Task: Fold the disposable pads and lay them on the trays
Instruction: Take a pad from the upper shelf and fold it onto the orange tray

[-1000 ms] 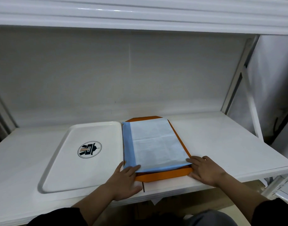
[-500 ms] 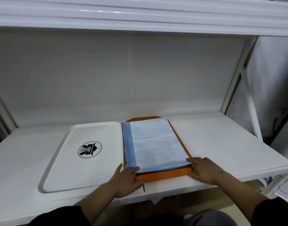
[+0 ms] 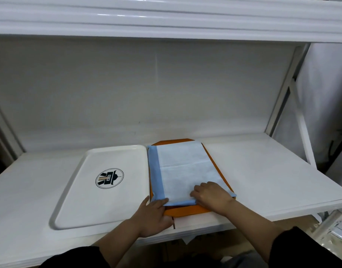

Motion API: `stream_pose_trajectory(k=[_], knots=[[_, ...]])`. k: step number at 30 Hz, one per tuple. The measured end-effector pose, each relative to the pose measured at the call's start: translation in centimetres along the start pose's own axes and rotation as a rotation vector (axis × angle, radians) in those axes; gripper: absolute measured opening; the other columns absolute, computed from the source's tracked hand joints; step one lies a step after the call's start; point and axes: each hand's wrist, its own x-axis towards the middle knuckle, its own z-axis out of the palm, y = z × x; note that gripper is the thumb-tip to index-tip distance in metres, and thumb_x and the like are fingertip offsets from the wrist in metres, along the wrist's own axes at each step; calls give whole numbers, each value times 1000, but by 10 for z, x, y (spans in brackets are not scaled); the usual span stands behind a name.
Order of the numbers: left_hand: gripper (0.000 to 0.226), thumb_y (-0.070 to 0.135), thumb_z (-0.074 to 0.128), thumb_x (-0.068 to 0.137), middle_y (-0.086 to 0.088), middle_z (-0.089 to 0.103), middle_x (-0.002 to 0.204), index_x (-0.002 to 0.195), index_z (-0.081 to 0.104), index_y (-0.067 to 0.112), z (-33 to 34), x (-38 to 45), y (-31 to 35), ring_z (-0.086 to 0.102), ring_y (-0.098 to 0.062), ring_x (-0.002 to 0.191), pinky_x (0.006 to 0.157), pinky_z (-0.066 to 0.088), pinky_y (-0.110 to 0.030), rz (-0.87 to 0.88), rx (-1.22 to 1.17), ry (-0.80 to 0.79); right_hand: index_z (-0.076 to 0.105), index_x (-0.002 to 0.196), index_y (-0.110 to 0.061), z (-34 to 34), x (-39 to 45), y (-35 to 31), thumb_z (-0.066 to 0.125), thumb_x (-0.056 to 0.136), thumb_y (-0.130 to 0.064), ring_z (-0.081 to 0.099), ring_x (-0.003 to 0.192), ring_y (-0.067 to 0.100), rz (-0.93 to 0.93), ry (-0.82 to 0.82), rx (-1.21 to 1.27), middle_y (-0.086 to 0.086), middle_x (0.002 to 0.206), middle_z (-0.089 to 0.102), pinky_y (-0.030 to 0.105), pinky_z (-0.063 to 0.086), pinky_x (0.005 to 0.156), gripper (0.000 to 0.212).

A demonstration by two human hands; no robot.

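1. My left hand (image 3: 153,215) sits low in the frame, just left of centre. Its fingers (image 3: 162,201) lie fairly straight and released, tips resting on the near left corner of the folded pad (image 3: 183,171); the thumb points toward the white tray (image 3: 100,206).
2. My right hand (image 3: 211,196) lies palm-down on the pad's near right portion. Its fingers (image 3: 197,191) are loosely bent and pressing down on the sheet, not clenched around anything that I can see.
3. The folded pad is a long white rectangle with a blue strip down its left side and a blue edge along the near end. It lies on the orange tray (image 3: 187,210), in the lower middle of the frame, running away from me.
4. The pad covers most of the orange tray; orange shows only at the far end, along the right side and in a band at the near end between my two hands.
5. The white tray, with a round dark logo (image 3: 109,178) on it, lies left of centre, its right rim just beside the pad's blue strip.
6. Both trays rest on a white shelf (image 3: 263,171). To the right of the orange tray the shelf surface is bare up to its right edge, where a white upright post (image 3: 299,120) stands.
7. The near ends of both trays lie close to the shelf's front edge at the bottom of the frame.
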Motion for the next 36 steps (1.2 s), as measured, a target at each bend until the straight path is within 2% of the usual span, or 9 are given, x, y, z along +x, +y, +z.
stream_pose_trajectory(k=[10,13,17,21,24,28,30,32,36], knots=[[63,58,30,94,10,9,159,145,34,21,1,0,-11,9,-8,146,119,-9,-39,66,67,0,60,61,-22,13,-11,10,91,34,-19,47,37,13,-12,7,-86,-4,51,52,22,25,36,41],[53,44,44,90,2,28,152,136,36,20,-6,-6,-8,23,-13,141,120,2,-35,89,-54,43,64,65,-25,15,-18,17,89,42,-20,51,42,11,-42,38,-72,-6,55,56,20,35,41,34],[37,39,47,90,0,50,121,120,39,18,-8,-5,2,43,-14,114,116,17,-31,31,-172,217,68,97,-25,30,-33,22,67,74,-15,64,68,13,-37,54,65,-5,85,68,25,51,60,25],[65,55,35,94,0,26,154,147,25,19,2,16,22,18,-13,144,120,-3,-40,17,33,194,67,109,-31,26,-42,10,39,86,-37,64,93,8,173,154,333,-12,111,65,23,48,76,37],[69,56,31,95,2,5,160,152,11,21,9,27,44,1,-14,147,120,-4,-39,16,-10,107,36,144,-31,13,-32,-14,5,78,-76,26,140,8,319,-13,662,-14,151,31,31,22,113,85],[66,54,32,96,3,4,161,152,12,27,19,32,41,2,-15,148,120,2,-37,-11,-72,89,20,147,-39,15,-29,-26,-6,64,-77,6,146,7,278,-182,649,-14,158,11,33,7,117,95],[70,65,23,92,3,3,161,151,14,29,20,30,29,1,-15,148,119,-1,-39,-12,-24,81,21,147,-41,19,-34,-21,-5,64,-78,6,146,8,323,-192,627,-13,158,10,33,7,117,95],[99,82,-5,69,2,4,161,150,16,29,18,26,18,2,-15,148,118,-6,-42,-9,61,117,26,145,-40,22,-39,-15,-8,61,-80,10,146,10,373,-184,599,-10,158,13,33,9,116,99],[138,77,-39,40,-5,11,159,151,17,18,19,16,4,5,-16,147,109,-26,-43,-44,222,186,28,146,-33,35,-52,-1,-33,43,-85,19,144,14,482,-174,465,-2,157,21,32,10,117,131]])
